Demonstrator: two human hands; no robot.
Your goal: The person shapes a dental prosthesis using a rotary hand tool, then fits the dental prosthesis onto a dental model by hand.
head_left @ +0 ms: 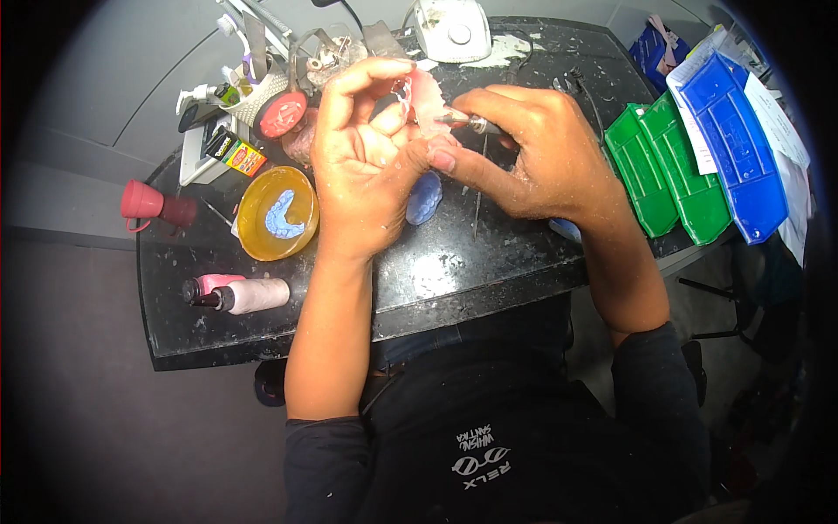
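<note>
My left hand (362, 175) is raised over the black table, its fingers and thumb closed on a pink denture plate (427, 100). A metal wire clasp seems to show at the plate's left side. My right hand (552, 153) grips a rotary handpiece (478, 125), whose pointed bur meets or nearly meets the plate's lower right part; contact is hard to tell. Both thumbs come close together below the plate. Under my left wrist, a blue dental cast (424, 200) lies on the table, partly hidden by the hand. Another blue piece (566, 230) shows beneath my right forearm.
Left of my forearm stand a yellow bowl (250, 248) with a blue arch-shaped cast (281, 218), two bottles (257, 295) and a red cup (142, 201). A tool-filled basket (260, 92) and a white control box (454, 33) stand farther back. Green trays (646, 166) and a blue tray (729, 144) flank the right edge.
</note>
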